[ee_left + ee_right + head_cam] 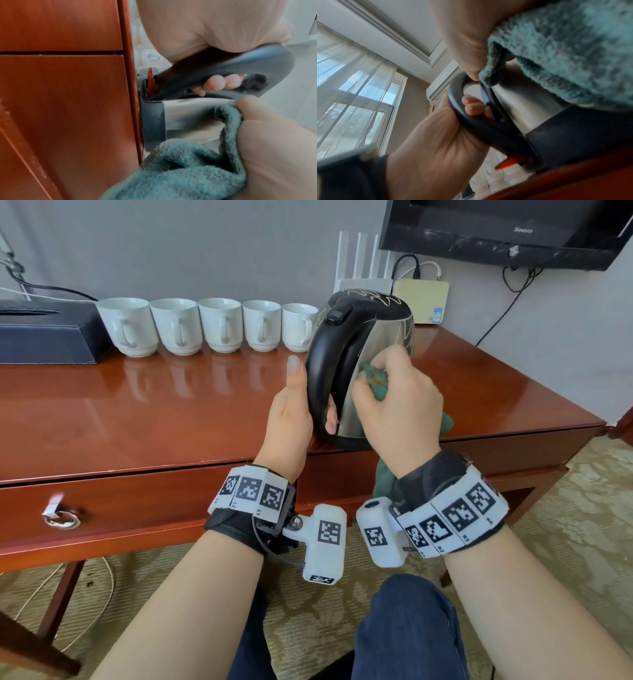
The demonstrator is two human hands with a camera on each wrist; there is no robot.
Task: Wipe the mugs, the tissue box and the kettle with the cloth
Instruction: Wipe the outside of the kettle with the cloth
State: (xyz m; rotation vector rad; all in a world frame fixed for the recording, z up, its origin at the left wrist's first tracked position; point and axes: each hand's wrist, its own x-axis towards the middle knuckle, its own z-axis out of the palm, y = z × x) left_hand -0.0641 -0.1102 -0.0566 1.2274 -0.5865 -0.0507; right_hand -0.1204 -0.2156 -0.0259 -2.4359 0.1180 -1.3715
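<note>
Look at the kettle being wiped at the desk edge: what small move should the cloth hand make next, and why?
Probably slide the cloth on round the kettle. The right hand presses it on one patch of steel beside the handle, the left hand grips the handle, and the rest of the body looks unwiped.

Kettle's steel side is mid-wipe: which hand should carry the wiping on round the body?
Right. The right hand already grips the cloth against the kettle body. The left hand is wrapped round the black handle, steadying it at the desk edge.
</note>
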